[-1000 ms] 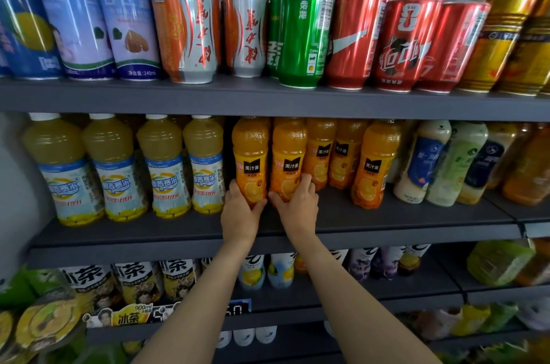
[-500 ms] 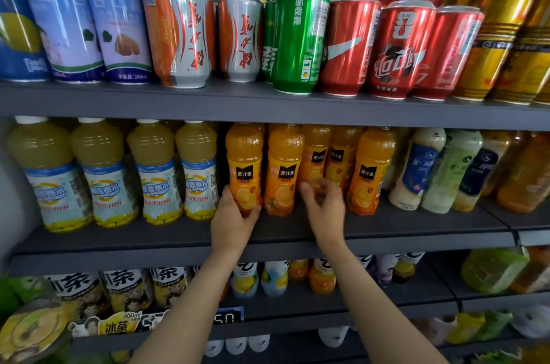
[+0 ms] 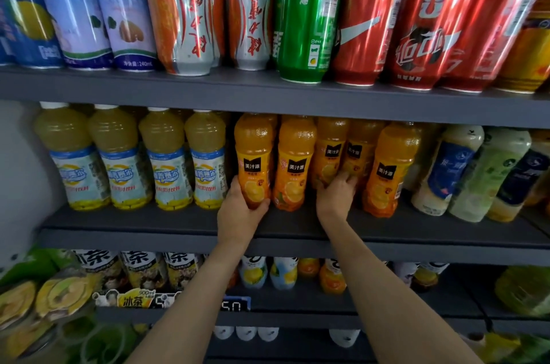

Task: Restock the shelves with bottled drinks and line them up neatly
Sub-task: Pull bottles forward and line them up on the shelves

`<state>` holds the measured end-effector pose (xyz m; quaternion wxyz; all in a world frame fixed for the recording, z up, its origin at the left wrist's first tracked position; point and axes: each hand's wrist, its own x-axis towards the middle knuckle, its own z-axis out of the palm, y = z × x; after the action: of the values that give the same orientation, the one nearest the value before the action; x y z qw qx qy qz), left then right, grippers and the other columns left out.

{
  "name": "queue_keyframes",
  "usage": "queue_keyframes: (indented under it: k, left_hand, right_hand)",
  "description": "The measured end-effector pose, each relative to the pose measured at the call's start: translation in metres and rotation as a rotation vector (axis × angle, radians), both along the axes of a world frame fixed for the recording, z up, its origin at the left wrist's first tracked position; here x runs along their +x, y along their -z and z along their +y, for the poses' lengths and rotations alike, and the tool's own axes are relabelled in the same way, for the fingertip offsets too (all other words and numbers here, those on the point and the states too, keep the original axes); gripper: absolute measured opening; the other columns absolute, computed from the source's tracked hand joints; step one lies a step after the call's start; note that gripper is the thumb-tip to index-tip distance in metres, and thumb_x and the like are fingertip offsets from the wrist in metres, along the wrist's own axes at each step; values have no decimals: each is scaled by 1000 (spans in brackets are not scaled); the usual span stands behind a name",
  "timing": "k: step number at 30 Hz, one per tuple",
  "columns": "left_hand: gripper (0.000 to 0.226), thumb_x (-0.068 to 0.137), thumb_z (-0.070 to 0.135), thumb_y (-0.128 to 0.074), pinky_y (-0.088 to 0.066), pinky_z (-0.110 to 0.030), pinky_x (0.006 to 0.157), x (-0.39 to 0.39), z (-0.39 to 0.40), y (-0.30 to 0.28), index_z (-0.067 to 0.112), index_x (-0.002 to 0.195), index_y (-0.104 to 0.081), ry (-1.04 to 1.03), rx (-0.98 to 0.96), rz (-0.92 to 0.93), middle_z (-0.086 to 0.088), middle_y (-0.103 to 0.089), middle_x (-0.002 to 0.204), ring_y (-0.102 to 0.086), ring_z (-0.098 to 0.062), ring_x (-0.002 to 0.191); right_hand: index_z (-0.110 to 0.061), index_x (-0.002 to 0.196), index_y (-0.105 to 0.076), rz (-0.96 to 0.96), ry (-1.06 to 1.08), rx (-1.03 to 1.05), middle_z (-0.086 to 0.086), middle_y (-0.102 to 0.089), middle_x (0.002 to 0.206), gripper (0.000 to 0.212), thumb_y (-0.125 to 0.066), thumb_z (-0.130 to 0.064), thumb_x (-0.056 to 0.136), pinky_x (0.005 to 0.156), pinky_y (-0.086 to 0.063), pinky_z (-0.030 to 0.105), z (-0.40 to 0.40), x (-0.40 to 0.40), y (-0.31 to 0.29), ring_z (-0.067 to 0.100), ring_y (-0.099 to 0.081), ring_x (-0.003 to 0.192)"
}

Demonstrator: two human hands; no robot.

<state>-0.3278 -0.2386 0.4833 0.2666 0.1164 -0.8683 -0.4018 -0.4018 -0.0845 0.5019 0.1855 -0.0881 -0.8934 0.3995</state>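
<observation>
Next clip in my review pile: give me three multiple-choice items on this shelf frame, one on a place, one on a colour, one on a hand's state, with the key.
1. Where do the orange juice bottles stand?
A. top shelf
B. middle shelf
C. bottom shelf

2. What colour is the can between the silver-orange cans and the red cans?
A. green
B. blue
C. black

3. What is the left hand doing?
A. hanging idle
B. gripping an orange juice bottle
C. pressing a can

Key: 1 B, the orange juice bottles stand on the middle shelf. 2 A, the green can. 3 B, the left hand wraps the base of the leftmost orange juice bottle.
</observation>
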Motion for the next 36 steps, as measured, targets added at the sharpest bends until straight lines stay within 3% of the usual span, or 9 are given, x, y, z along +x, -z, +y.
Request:
queue_keyframes:
  k: [3,7,10,13,17,21,26,30,36]
  left_hand:
    - [75,77,27,-72,-43,-38,98,7,11,-1,6,137,-32,-52,-11,118,-13,-44,132,-45,-26,121]
    - [51,76,13,-70,-37,-36,96,25,40,1,5,121,-47,-148,-159,362,-16,-45,120,-41,-23,114]
    - [52,80,15,-67,-41,-40,99,20,57,0,6,125,-45,-36,-246,325,-14,-46,122,-40,-22,119]
    - [69,83,22,-66,-31,-39,109,11,71,-10,0,139,-31,-14,-242,192,-19,-41,136,-34,-31,131]
    - [74,88,30,-60,-25,-37,110,3,76,-18,-1,143,-20,-66,-269,72,-18,-37,140,-30,-32,131]
    - [72,82,27,-67,-35,-41,103,-4,74,-19,-5,137,-33,-113,-367,-8,-22,-46,130,-41,-36,120]
    - [76,56,26,-87,-54,-40,76,-8,75,-13,-9,115,-55,-203,-505,45,-23,-62,99,-60,-36,88]
    - [84,46,32,-90,-56,-35,62,-6,73,-13,-7,113,-58,-216,-566,0,-20,-65,89,-64,-35,80]
    - [85,45,32,-91,-54,-31,54,-7,75,-11,-5,114,-59,-226,-571,-52,-19,-64,88,-64,-34,81]
  right_hand:
    - [3,129,-36,54,-13,1,22,-34,137,49,-59,-10,88,102,-38,43,1,9,-2,39,-40,125]
    - [3,116,-48,564,-146,123,23,-46,119,38,-64,-2,82,95,-45,38,18,39,-16,33,-47,112]
    - [-1,119,-46,740,41,87,23,-42,124,43,-64,-7,80,97,-36,29,47,51,-32,29,-42,116]
    - [3,132,-37,493,162,-170,21,-34,135,64,-68,-9,77,105,-32,33,79,40,-34,31,-35,125]
    - [-3,130,-38,99,4,-229,16,-49,129,69,-75,-17,75,98,-40,40,98,31,-19,32,-48,120]
    - [-5,128,-41,98,-129,-164,14,-56,124,63,-75,-15,76,88,-41,30,94,39,-15,29,-53,114]
    - [-9,134,-32,50,-423,-203,8,-52,131,70,-73,-10,77,91,-39,24,63,40,-11,22,-50,120]
    - [-12,140,-29,132,-394,-224,11,-43,138,71,-69,-12,81,102,-36,31,45,40,1,24,-41,128]
    - [-8,138,-30,167,-368,-139,13,-45,136,68,-68,-15,82,101,-36,32,43,39,8,27,-43,127]
